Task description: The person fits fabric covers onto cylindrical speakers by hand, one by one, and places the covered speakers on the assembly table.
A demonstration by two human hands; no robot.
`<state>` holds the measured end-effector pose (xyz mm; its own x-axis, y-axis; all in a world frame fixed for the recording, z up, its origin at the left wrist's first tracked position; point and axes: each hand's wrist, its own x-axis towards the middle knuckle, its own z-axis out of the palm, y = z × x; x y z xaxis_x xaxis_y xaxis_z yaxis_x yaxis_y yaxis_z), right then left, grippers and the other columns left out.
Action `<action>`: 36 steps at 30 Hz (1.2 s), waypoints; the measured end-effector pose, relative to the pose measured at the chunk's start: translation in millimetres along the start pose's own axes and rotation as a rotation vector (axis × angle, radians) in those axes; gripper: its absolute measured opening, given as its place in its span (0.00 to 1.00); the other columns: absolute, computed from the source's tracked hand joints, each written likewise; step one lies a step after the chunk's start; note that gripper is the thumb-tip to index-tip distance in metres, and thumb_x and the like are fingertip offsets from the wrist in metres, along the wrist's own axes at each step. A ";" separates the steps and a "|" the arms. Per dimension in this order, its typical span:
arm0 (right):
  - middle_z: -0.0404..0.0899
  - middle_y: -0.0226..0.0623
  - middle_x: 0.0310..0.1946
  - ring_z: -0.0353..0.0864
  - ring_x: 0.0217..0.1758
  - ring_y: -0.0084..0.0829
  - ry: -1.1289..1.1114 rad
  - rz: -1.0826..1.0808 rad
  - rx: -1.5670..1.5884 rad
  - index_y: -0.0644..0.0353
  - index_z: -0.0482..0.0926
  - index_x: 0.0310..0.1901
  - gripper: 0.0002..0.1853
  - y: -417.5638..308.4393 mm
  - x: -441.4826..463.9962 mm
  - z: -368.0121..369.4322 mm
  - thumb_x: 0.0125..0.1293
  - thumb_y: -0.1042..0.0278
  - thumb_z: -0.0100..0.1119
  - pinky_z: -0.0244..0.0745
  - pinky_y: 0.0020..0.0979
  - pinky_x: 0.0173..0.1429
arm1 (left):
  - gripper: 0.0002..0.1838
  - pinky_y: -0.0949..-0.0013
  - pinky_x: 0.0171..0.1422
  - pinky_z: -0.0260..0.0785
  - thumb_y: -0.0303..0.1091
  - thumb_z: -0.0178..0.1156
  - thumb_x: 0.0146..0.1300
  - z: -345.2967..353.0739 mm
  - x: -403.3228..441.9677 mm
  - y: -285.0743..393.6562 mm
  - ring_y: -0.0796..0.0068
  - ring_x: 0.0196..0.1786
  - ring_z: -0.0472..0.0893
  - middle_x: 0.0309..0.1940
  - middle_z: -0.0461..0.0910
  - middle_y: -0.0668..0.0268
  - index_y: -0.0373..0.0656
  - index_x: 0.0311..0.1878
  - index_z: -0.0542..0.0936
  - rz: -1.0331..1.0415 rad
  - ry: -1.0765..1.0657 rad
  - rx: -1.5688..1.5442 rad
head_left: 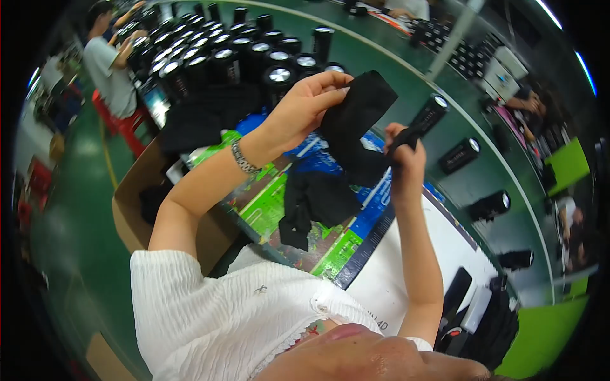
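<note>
My left hand [305, 109], with a metal bracelet at the wrist, pinches the upper edge of a black cloth piece [363, 105] between thumb and fingers. At the other end, my right hand [406, 159] is closed on a dark bunched part of what looks like the same cloth. The cloth hangs between both hands, above the worktable. Below it, more black cloth [318, 197] lies crumpled on a blue and green printed surface [270, 209]. Whether the cloth is a pouch or a flat piece, I cannot tell.
Many black cylinders with shiny tops [279, 75] crowd the far left of the green table [406, 95]. Several more lie along the right, including one cylinder [459, 155]. A cardboard box [136, 184] stands at the left. Another person [111, 70] works beyond, near a red stool [130, 130].
</note>
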<state>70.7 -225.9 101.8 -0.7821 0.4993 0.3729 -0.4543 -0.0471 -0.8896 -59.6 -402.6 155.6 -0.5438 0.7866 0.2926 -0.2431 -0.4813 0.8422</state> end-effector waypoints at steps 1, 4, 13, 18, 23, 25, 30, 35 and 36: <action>0.74 0.33 0.31 0.67 0.28 0.21 0.114 0.076 0.183 0.63 0.76 0.37 0.06 -20.5 4.8 -4.0 0.58 0.74 0.53 0.64 0.22 0.33 | 0.09 0.77 0.53 0.71 0.25 0.55 0.66 9.8 3.6 1.5 0.81 0.48 0.79 0.44 0.79 0.68 0.38 0.48 0.73 -0.009 -0.062 0.008; 0.75 0.33 0.34 0.70 0.26 0.20 0.093 0.219 0.446 0.60 0.76 0.38 0.12 -43.2 21.1 -58.3 0.62 0.60 0.62 0.65 0.20 0.29 | 0.05 0.78 0.52 0.70 0.25 0.59 0.63 43.7 17.4 -13.0 0.83 0.46 0.78 0.43 0.78 0.70 0.39 0.39 0.73 0.023 -0.233 0.078; 0.77 0.27 0.38 0.76 0.42 0.19 0.411 0.008 0.113 0.60 0.77 0.45 0.09 -70.5 -60.2 -33.1 0.67 0.66 0.55 0.72 0.22 0.44 | 0.08 0.70 0.44 0.63 0.28 0.66 0.53 121.4 58.9 -93.9 0.72 0.37 0.71 0.32 0.74 0.66 0.40 0.29 0.74 0.592 -0.163 0.711; 0.77 0.29 0.35 0.75 0.35 0.19 0.665 -0.032 -0.244 0.62 0.77 0.43 0.09 -77.7 -63.8 -88.1 0.69 0.67 0.52 0.70 0.22 0.40 | 0.04 0.78 0.45 0.67 0.28 0.56 0.65 151.9 55.7 -134.4 0.87 0.38 0.76 0.35 0.79 0.72 0.41 0.40 0.78 -0.182 -0.436 0.093; 0.74 0.28 0.28 0.72 0.25 0.20 0.774 0.088 -0.142 0.61 0.77 0.37 0.08 -92.0 -61.0 -139.3 0.67 0.66 0.52 0.67 0.23 0.27 | 0.16 0.69 0.51 0.72 0.38 0.44 0.71 179.4 80.0 -160.7 0.75 0.43 0.80 0.43 0.81 0.66 0.39 0.48 0.77 -0.494 -0.312 -0.427; 0.71 0.27 0.25 0.69 0.20 0.18 0.534 0.270 -0.155 0.61 0.77 0.37 0.10 -109.5 -63.3 -168.9 0.66 0.62 0.55 0.62 0.20 0.21 | 0.16 0.68 0.52 0.72 0.39 0.44 0.71 177.2 104.6 -167.2 0.74 0.44 0.80 0.42 0.81 0.66 0.39 0.49 0.77 -0.551 -0.343 -0.374; 0.73 0.29 0.28 0.67 0.20 0.16 0.410 0.376 -0.219 0.60 0.78 0.40 0.11 -128.1 -65.1 -224.2 0.56 0.68 0.65 0.62 0.20 0.20 | 0.13 0.67 0.55 0.71 0.36 0.53 0.66 151.3 158.1 -218.7 0.75 0.46 0.80 0.42 0.80 0.64 0.37 0.45 0.79 -0.517 -0.692 -0.060; 0.78 0.39 0.34 0.79 0.36 0.39 0.803 -0.244 -0.949 0.60 0.79 0.43 0.13 -60.8 -16.6 -271.9 0.54 0.71 0.64 0.72 0.36 0.43 | 0.11 0.64 0.47 0.71 0.27 0.61 0.55 181.2 191.9 -276.7 0.63 0.37 0.80 0.37 0.78 0.57 0.35 0.42 0.80 0.355 -0.150 0.717; 0.79 0.43 0.35 0.79 0.41 0.47 0.877 -0.404 -1.173 0.60 0.79 0.44 0.14 -55.0 -4.9 -271.4 0.55 0.71 0.63 0.72 0.39 0.47 | 0.10 0.64 0.48 0.71 0.27 0.61 0.55 188.9 197.1 -282.6 0.62 0.38 0.80 0.39 0.78 0.56 0.35 0.41 0.80 0.357 -0.053 0.692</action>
<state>215.3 9.0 77.4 -0.0069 0.6711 0.7413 0.3468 0.6969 -0.6277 53.7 -38.5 60.9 -0.4515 0.6555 0.6054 0.5048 -0.3719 0.7791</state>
